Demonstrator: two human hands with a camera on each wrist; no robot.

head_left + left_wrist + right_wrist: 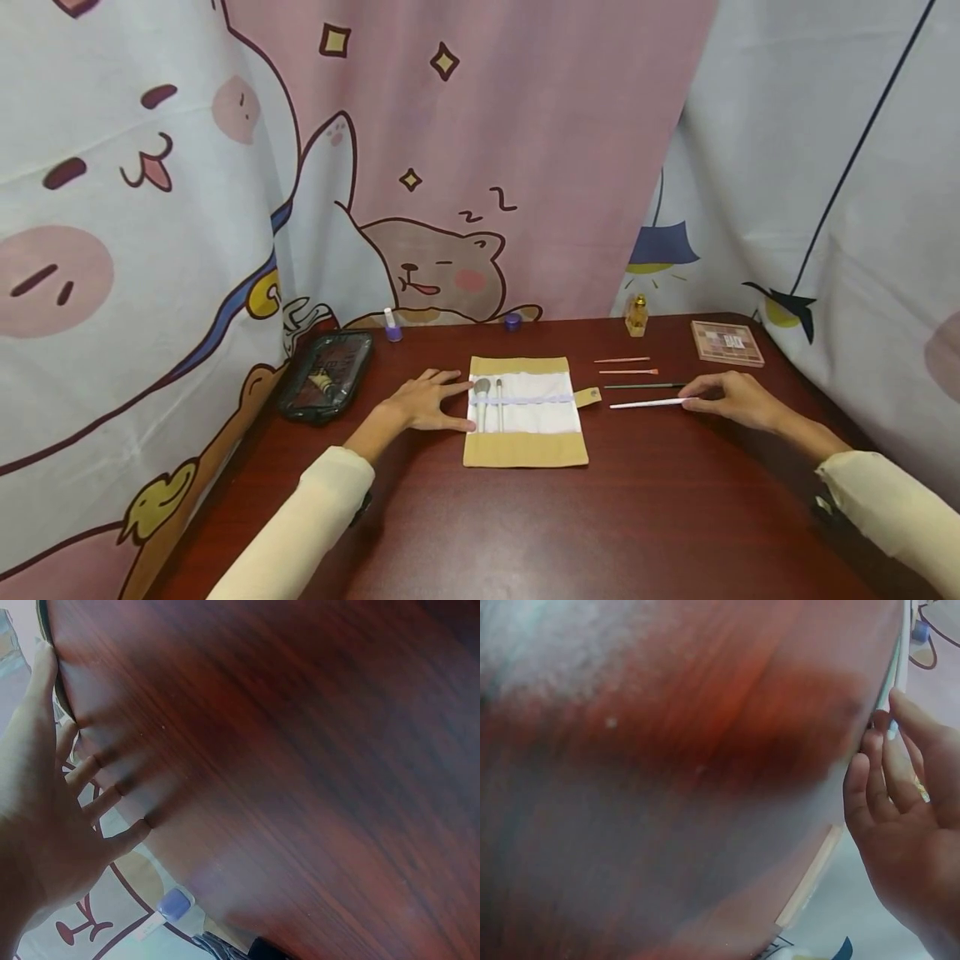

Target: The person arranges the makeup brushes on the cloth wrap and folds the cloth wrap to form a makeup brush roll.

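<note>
1. left hand [423, 403] is lying flat, fingers straight, steadying the roll [525, 412] at its 9 o'clock edge.
2. right hand [738, 399] is pinching the white brush [648, 404], at the roll's 3 o'clock, likely the pick-up step.
3. next move is calling for lifting it toward a free slot.

Reddish-brown wood-grain desk [675, 517], tan-and-white brush roll [525, 412] (lilac band across it), white-handled brush [648, 404], pink cartoon-bear curtain [465, 167], cream sleeves [300, 533].

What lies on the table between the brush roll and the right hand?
In the head view, the white-handled brush spans the gap from the brush roll to the right hand, which pinches its end.
</note>
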